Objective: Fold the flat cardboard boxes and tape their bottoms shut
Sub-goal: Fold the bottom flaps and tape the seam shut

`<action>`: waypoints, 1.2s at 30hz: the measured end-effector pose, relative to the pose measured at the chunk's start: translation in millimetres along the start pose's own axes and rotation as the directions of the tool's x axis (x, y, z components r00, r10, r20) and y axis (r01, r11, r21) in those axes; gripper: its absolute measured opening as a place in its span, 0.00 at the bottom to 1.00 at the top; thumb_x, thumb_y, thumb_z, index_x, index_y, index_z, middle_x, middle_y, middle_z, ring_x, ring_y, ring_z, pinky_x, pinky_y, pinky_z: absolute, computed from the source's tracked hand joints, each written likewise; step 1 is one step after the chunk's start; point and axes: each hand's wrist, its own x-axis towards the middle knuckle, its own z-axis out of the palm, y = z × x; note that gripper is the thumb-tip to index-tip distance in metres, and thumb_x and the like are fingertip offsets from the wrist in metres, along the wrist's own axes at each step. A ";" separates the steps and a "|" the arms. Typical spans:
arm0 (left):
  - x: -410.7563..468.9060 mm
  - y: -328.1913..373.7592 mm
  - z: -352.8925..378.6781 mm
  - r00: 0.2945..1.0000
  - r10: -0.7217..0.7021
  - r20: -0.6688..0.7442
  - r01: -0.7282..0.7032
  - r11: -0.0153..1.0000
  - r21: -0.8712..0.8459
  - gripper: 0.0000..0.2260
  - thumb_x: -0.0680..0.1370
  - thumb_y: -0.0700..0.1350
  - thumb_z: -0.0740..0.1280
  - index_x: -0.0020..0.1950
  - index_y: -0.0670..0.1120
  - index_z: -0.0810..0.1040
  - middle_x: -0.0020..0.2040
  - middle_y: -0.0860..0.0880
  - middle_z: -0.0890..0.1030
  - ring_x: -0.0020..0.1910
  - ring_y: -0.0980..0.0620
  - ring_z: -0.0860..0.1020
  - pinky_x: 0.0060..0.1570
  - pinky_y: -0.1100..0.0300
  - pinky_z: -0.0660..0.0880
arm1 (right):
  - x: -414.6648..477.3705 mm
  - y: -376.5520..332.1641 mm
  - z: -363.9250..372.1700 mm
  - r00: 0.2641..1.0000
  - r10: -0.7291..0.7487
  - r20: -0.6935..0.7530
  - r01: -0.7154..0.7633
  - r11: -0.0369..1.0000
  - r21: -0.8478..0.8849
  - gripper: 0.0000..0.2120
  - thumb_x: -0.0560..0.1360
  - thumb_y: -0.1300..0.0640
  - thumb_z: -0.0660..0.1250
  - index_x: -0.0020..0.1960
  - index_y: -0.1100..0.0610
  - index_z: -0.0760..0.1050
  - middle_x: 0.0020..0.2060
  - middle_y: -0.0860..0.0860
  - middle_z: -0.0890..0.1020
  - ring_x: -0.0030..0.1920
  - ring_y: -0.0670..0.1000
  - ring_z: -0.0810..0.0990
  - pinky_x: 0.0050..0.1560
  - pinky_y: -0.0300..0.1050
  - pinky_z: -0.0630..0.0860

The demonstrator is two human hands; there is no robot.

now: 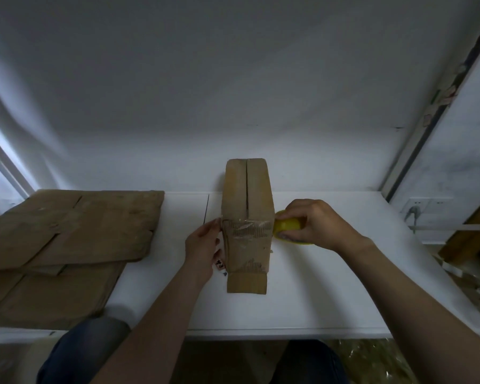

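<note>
A folded cardboard box [247, 200] stands bottom-up on the white table [316, 295], its two bottom flaps meeting in a dark seam. A strip of clear tape [247, 227] runs across the near part of the flaps. My left hand [205, 245] presses flat against the box's left side at the tape's end. At the box's right edge, my right hand [313, 223] grips a yellow tape roll [286, 227]. A small flap sticks out at the box's near end.
A stack of flat cardboard boxes [67, 239] lies on the table's left part. A white wall rises behind the table. A wall socket [416, 206] and wooden furniture [471, 239] sit at the right. My knees show below the table's front edge.
</note>
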 end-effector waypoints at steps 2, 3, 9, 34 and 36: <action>3.1 4.8 0.6 1.000 0.025 0.005 -0.026 0.999 0.047 0.14 0.81 0.50 0.69 0.66 0.53 0.79 0.56 0.51 0.81 0.53 0.49 0.78 0.45 0.54 0.77 | -1.0 -3.0 2.3 1.000 -0.001 -0.012 0.001 1.000 -0.008 0.18 0.70 0.50 0.79 0.59 0.48 0.84 0.50 0.44 0.84 0.48 0.44 0.79 0.48 0.33 0.75; 4.8 8.1 0.0 0.999 0.004 0.035 -0.006 0.999 0.045 0.16 0.81 0.50 0.69 0.68 0.53 0.76 0.58 0.50 0.80 0.54 0.48 0.79 0.46 0.54 0.78 | -1.7 -3.9 3.7 1.000 0.003 -0.020 -0.003 1.000 -0.008 0.18 0.70 0.50 0.79 0.59 0.48 0.84 0.50 0.44 0.84 0.48 0.44 0.79 0.48 0.32 0.73; 15.4 26.7 -6.9 0.997 -0.055 0.054 0.038 0.960 0.277 0.27 0.78 0.52 0.72 0.74 0.46 0.69 0.65 0.42 0.77 0.60 0.43 0.78 0.51 0.51 0.79 | -5.7 -2.6 7.6 0.996 0.064 -0.057 -0.064 0.998 0.016 0.19 0.69 0.49 0.80 0.59 0.47 0.84 0.51 0.44 0.83 0.48 0.45 0.80 0.50 0.33 0.74; -7.9 50.8 25.8 0.778 0.084 0.622 -0.595 -0.219 0.773 0.46 0.75 0.72 0.39 0.82 0.41 0.42 0.83 0.43 0.42 0.81 0.49 0.41 0.79 0.45 0.43 | -2.8 -10.0 10.0 0.994 0.105 -0.041 -0.107 0.994 -0.036 0.19 0.70 0.48 0.78 0.61 0.46 0.83 0.53 0.46 0.84 0.51 0.47 0.80 0.52 0.41 0.76; 2.2 53.8 23.8 0.786 0.081 0.613 -0.598 -0.151 0.787 0.44 0.77 0.71 0.40 0.82 0.41 0.41 0.82 0.44 0.39 0.81 0.50 0.39 0.79 0.44 0.42 | -2.9 -10.4 9.6 0.993 0.117 -0.027 -0.118 0.992 -0.041 0.20 0.71 0.47 0.78 0.61 0.46 0.82 0.54 0.46 0.83 0.52 0.48 0.80 0.53 0.41 0.76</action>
